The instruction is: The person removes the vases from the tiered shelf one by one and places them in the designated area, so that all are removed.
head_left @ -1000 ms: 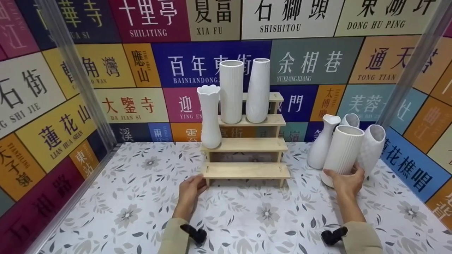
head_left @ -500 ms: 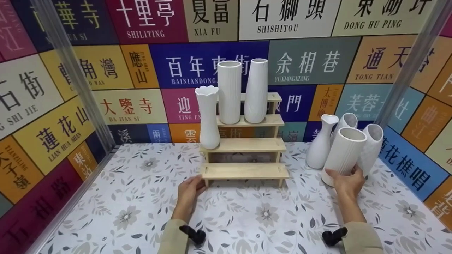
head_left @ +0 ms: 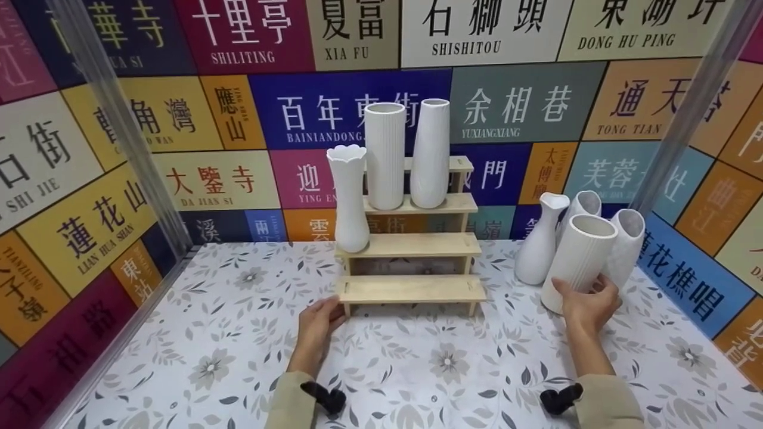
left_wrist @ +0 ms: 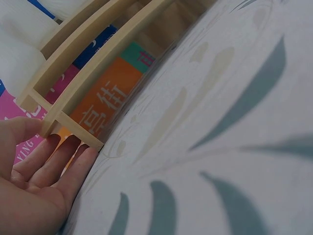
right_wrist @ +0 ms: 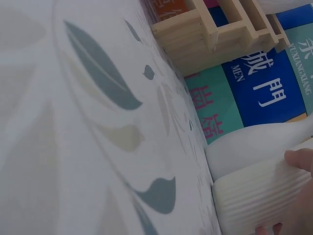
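Observation:
My right hand (head_left: 590,304) grips a white ribbed cylinder vase (head_left: 581,256) low on its body, thumb on the left side. The vase leans to the right. In the right wrist view, the ribbed vase (right_wrist: 264,196) shows at the lower right with my thumb on it. My left hand (head_left: 319,325) holds the left front corner of a stepped wooden stand (head_left: 411,290), thumb at the step's end and fingers by the leg. In the left wrist view, fingertips (left_wrist: 85,156) touch the leg. On the stand are a scalloped-rim vase (head_left: 350,202), another ribbed vase (head_left: 385,158) and a tapered vase (head_left: 431,155).
Behind the gripped vase stand a narrow-necked vase (head_left: 536,247), a textured vase (head_left: 626,241) and a partly hidden vase (head_left: 584,204), close together. A floral cloth (head_left: 411,363) covers the table. Sign-printed walls (head_left: 524,101) enclose the back and sides.
The ribbed vase in my right hand has tipped further to the right, its rim turning more toward the camera. My left hand keeps its hold on the stand. The head view has shifted slightly.

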Motion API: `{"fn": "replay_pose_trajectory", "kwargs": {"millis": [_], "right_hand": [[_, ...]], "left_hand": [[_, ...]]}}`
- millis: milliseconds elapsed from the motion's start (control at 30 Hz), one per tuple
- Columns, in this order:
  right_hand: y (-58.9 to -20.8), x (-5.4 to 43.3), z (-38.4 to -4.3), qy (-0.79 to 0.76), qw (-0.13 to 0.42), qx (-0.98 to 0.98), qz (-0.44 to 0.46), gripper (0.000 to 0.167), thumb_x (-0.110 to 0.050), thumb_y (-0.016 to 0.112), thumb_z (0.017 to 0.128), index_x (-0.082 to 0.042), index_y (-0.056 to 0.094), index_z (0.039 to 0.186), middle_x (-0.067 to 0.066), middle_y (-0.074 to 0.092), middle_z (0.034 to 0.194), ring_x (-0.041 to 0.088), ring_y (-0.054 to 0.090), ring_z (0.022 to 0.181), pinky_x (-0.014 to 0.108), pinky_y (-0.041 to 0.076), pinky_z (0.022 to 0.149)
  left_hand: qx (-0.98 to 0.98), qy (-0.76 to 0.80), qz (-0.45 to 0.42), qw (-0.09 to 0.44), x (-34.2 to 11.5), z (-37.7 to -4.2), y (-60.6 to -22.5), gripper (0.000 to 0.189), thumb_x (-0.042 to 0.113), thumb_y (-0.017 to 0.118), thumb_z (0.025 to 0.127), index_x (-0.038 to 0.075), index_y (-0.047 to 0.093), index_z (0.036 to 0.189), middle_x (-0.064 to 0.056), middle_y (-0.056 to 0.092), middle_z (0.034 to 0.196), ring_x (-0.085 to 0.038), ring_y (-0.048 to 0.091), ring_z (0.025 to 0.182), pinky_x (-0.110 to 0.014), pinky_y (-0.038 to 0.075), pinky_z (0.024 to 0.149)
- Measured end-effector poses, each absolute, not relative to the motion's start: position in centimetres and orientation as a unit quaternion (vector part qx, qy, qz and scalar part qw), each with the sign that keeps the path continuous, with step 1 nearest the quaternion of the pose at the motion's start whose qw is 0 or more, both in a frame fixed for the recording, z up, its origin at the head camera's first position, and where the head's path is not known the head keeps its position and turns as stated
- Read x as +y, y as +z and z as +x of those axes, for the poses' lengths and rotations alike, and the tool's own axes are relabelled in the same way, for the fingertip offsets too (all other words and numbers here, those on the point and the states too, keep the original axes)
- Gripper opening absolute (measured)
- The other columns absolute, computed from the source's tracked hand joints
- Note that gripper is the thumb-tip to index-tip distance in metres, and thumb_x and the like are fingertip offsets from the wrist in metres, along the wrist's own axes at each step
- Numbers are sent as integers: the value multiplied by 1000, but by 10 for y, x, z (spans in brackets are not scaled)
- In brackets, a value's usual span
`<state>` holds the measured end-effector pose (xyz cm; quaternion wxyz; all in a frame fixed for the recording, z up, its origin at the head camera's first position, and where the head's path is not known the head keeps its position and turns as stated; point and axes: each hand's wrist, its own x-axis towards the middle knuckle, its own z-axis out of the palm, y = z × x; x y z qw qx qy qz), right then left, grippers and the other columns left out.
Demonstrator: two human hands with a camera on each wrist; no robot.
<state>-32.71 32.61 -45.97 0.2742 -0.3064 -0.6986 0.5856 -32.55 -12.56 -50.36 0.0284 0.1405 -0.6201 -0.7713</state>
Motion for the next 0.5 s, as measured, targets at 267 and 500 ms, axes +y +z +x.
{"fn": "replay_pose_trajectory", "kwargs": {"millis": [267,500], "right_hand": [[-458,329,-326,576,255,-719,-293,87,-18,79,84,-6,30,155,21,30,159,35,35,145,42,29,127],[-454,336,-322,558,230,-745,-284,87,-14,78,84,-4,28,155,25,32,157,38,32,145,48,30,126]], "left_hand": [[-617,-774,134,37,-127,-326,-506,40,18,57,102,-9,57,131,-29,65,127,-32,68,116,-34,61,98],[-629,-767,122,45,-125,-325,-504,41,19,57,102,-10,57,131,-29,66,125,-32,68,115,-35,61,98]]}}
